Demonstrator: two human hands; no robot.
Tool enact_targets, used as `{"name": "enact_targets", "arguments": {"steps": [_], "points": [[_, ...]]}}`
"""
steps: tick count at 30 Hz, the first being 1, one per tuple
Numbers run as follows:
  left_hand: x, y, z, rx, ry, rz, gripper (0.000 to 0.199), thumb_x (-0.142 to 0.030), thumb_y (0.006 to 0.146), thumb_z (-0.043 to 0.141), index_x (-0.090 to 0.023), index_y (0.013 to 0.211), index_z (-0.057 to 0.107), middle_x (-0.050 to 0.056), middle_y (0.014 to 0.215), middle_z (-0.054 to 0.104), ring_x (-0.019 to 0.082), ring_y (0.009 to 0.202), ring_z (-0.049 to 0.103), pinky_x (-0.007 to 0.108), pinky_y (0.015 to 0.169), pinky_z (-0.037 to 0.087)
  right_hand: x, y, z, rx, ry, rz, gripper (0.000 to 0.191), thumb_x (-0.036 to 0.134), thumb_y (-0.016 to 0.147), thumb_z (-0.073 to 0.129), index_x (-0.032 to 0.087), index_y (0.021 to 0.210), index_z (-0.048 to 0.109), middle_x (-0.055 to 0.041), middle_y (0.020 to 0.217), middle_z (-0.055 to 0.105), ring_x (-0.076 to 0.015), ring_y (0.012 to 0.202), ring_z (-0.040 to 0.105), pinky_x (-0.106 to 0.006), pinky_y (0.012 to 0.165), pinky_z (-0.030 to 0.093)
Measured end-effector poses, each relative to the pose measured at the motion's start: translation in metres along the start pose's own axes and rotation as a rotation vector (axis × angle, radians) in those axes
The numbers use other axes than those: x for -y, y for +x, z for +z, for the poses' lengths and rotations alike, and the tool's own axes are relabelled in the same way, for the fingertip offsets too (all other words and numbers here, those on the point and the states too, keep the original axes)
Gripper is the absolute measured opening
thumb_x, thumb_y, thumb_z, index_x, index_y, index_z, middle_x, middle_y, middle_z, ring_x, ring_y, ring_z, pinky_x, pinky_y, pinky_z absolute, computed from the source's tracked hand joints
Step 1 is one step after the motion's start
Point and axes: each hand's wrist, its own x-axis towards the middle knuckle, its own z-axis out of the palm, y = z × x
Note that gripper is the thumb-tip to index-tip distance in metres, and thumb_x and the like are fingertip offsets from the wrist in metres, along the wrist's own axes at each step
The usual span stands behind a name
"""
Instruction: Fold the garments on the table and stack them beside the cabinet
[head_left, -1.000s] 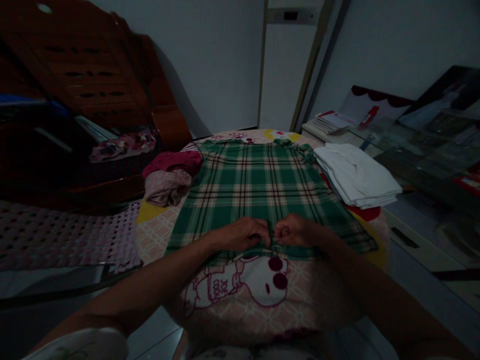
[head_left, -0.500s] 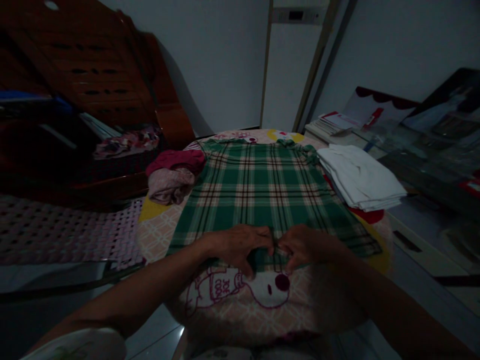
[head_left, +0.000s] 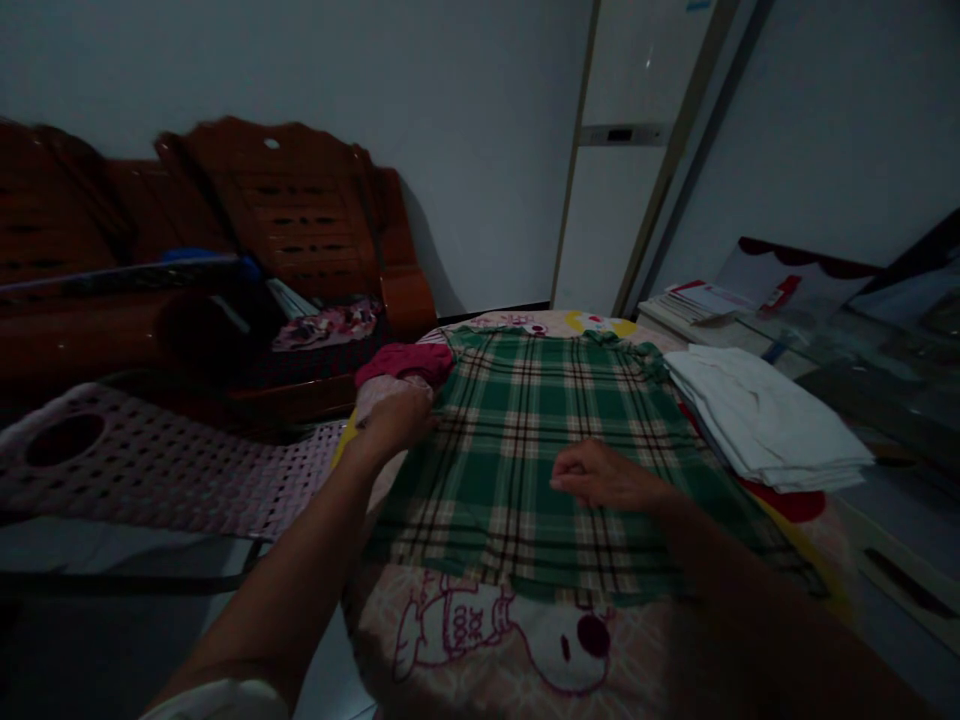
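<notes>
A green plaid garment (head_left: 517, 450) lies spread flat, its gathered far edge away from me and a few creases near the front. My left hand (head_left: 405, 415) reaches to the garment's left edge, beside a folded pale pink cloth (head_left: 379, 395) and a magenta cloth (head_left: 401, 360). Its fingers are blurred and partly hidden, so their grip does not show. Over the right middle of the garment is my right hand (head_left: 600, 475), fingers curled together with nothing visible in them. Whether it touches the fabric is unclear.
Beneath the garment is a round surface with a pink patterned cover (head_left: 480, 650). Folded white cloths (head_left: 765, 415) are stacked at its right. A woven chair (head_left: 187, 460) stands left, a carved wooden seat (head_left: 300, 220) behind. A tall white cabinet-like unit (head_left: 615, 220) stands at the wall.
Both hands have left the garment's near edge, where they were close together. The left went to the left edge, the right moved slightly forward. The camera view has tilted up and turned left.
</notes>
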Motion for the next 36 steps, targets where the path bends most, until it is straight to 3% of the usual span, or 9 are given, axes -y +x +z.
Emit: {"name": "enact_targets", "arguments": {"steps": [4, 9, 14, 19, 22, 26, 30, 32, 36], "points": [[0.017, -0.01, 0.02, 0.006, 0.004, -0.044, 0.041, -0.047, 0.083, 0.058, -0.011, 0.1, 0.067, 0.023, 0.106, 0.069, 0.036, 0.099, 0.065, 0.043, 0.081, 0.049, -0.013, 0.025, 0.017, -0.038, 0.144, -0.001, 0.023, 0.038, 0.084, 0.06, 0.018, 0.073, 0.06, 0.0032, 0.052, 0.057, -0.0089, 0.043, 0.051, -0.019, 0.041, 0.037], [0.026, -0.018, 0.03, 0.077, -0.097, -0.027, 0.027, -0.043, 0.08, 0.059, -0.018, 0.071, 0.063, 0.009, 0.077, 0.069, 0.024, 0.075, 0.065, 0.031, 0.066, 0.045, -0.038, 0.044, 0.038, -0.115, 0.387, 0.049, 0.025, 0.043, 0.079, 0.063, 0.018, 0.073, 0.059, 0.0036, 0.049, 0.059, -0.0078, 0.038, 0.049, -0.018, 0.036, 0.034], [0.03, -0.02, 0.03, -0.067, -0.444, 0.086, 0.023, -0.039, 0.083, 0.051, -0.019, 0.076, 0.059, 0.005, 0.078, 0.067, 0.019, 0.073, 0.061, 0.029, 0.066, 0.044, -0.044, 0.046, 0.039, -0.161, 0.475, 0.049, 0.034, 0.05, 0.074, 0.067, 0.017, 0.072, 0.059, 0.0021, 0.05, 0.061, -0.0086, 0.038, 0.051, -0.017, 0.032, 0.034], [-0.014, -0.024, 0.024, -0.04, -0.786, 0.24, 0.027, -0.029, 0.081, 0.054, -0.02, 0.107, 0.053, -0.004, 0.066, 0.055, 0.014, 0.061, 0.052, 0.023, 0.059, 0.04, -0.04, 0.048, 0.046, -0.222, 0.59, -0.053, 0.046, 0.05, 0.076, 0.068, 0.015, 0.105, 0.064, -0.0042, 0.073, 0.07, -0.013, 0.049, 0.062, -0.018, 0.033, 0.04], [-0.055, -0.023, 0.015, 0.005, -0.876, 0.464, 0.027, -0.023, 0.08, 0.059, -0.019, 0.106, 0.055, 0.0, 0.087, 0.062, 0.014, 0.077, 0.056, 0.023, 0.066, 0.044, -0.038, 0.05, 0.052, -0.218, 0.668, -0.11, 0.063, 0.05, 0.079, 0.066, 0.019, 0.131, 0.053, -0.008, 0.092, 0.071, -0.0172, 0.06, 0.069, -0.021, 0.036, 0.046], [-0.088, -0.017, -0.002, 0.484, -0.886, 0.785, 0.018, -0.033, 0.084, 0.062, -0.016, 0.091, 0.063, 0.002, 0.085, 0.066, 0.014, 0.075, 0.06, 0.024, 0.067, 0.048, -0.038, 0.05, 0.054, -0.222, 0.698, -0.118, 0.069, 0.054, 0.081, 0.064, 0.022, 0.14, 0.047, -0.0056, 0.09, 0.068, -0.0185, 0.064, 0.069, -0.022, 0.038, 0.049], [-0.082, 0.005, -0.013, 0.913, -0.979, 0.699, 0.038, -0.052, 0.085, 0.062, -0.017, 0.101, 0.064, 0.005, 0.083, 0.07, 0.015, 0.06, 0.063, 0.025, 0.055, 0.051, -0.04, 0.049, 0.053, -0.199, 0.649, -0.118, 0.058, 0.061, 0.084, 0.057, 0.016, 0.12, 0.064, -0.0069, 0.086, 0.065, -0.0165, 0.062, 0.066, -0.022, 0.038, 0.048], [-0.066, 0.026, -0.013, 0.793, -1.044, 0.525, 0.041, -0.054, 0.084, 0.062, -0.017, 0.1, 0.063, 0.005, 0.077, 0.071, 0.016, 0.058, 0.065, 0.026, 0.055, 0.052, -0.041, 0.049, 0.054, -0.185, 0.62, -0.101, 0.06, 0.061, 0.085, 0.054, 0.015, 0.122, 0.064, -0.0088, 0.092, 0.065, -0.0151, 0.061, 0.065, -0.021, 0.037, 0.046], [-0.03, 0.076, 0.002, 0.157, -0.851, -0.014, 0.026, -0.039, 0.087, 0.061, -0.017, 0.101, 0.061, 0.002, 0.06, 0.065, 0.017, 0.053, 0.065, 0.025, 0.055, 0.05, -0.036, 0.046, 0.058, -0.157, 0.487, -0.121, 0.056, 0.051, 0.092, 0.051, 0.021, 0.139, 0.053, -0.004, 0.085, 0.066, -0.0096, 0.051, 0.059, -0.019, 0.039, 0.041]]}}
